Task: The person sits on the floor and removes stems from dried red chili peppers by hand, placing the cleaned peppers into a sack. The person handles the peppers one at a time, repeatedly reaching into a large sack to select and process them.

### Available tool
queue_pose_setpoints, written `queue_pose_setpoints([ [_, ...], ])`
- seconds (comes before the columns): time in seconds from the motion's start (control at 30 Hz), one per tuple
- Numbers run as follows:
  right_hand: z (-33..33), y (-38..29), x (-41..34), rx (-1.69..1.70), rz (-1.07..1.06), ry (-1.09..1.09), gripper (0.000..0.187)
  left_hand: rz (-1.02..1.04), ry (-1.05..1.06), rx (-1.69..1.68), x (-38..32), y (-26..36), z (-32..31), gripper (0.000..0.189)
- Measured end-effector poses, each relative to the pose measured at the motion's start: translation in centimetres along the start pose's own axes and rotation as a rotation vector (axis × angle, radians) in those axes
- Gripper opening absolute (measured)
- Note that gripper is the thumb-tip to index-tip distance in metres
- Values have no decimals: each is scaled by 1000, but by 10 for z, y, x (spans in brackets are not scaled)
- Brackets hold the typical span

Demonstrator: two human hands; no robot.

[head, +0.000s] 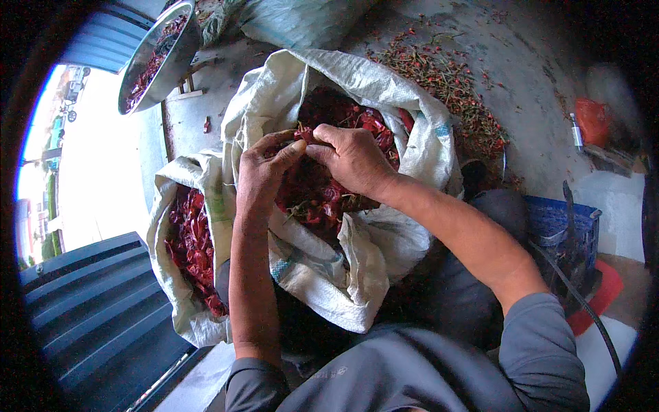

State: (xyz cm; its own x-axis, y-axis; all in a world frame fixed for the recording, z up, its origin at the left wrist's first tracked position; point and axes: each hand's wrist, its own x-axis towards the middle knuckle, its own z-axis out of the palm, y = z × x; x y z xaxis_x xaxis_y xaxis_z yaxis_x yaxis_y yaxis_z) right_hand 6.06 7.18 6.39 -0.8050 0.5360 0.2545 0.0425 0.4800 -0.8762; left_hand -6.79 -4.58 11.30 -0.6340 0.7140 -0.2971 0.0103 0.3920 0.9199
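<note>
Above the mouth of a large white woven sack (427,118), my left hand (267,159) and my right hand (352,157) meet fingertip to fingertip. Between them is a dried red chili pepper (304,135), pinched by both thumbs and forefingers. Dark red dried chilies (322,208), some with stems, lie in the sack below. To the left of my left forearm stands a smaller white woven sack (165,206), its rolled rim around more red chilies (193,242). My palms and the lower part of the pepper are partly hidden.
A metal bowl (177,62) of chilies stands at the upper left, by a small wooden stool (188,92). Stems and red bits (458,82) litter the floor beyond the large sack. A blue plastic crate (561,206) is at the right, and a ribbed metal door panel (103,309) at the lower left.
</note>
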Motion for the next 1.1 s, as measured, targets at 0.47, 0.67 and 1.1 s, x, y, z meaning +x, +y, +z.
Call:
queue_pose_setpoints([
  [0.47,-12,-6,4,65,-106,50,25,303,113,423,-3,-15,8,21],
  [0.67,-14,-29,11,-241,-200,60,7,562,244,668,-5,-11,16,9],
  [1.1,-11,-31,9,-489,-90,46,9,570,404,641,-4,-20,36,16],
])
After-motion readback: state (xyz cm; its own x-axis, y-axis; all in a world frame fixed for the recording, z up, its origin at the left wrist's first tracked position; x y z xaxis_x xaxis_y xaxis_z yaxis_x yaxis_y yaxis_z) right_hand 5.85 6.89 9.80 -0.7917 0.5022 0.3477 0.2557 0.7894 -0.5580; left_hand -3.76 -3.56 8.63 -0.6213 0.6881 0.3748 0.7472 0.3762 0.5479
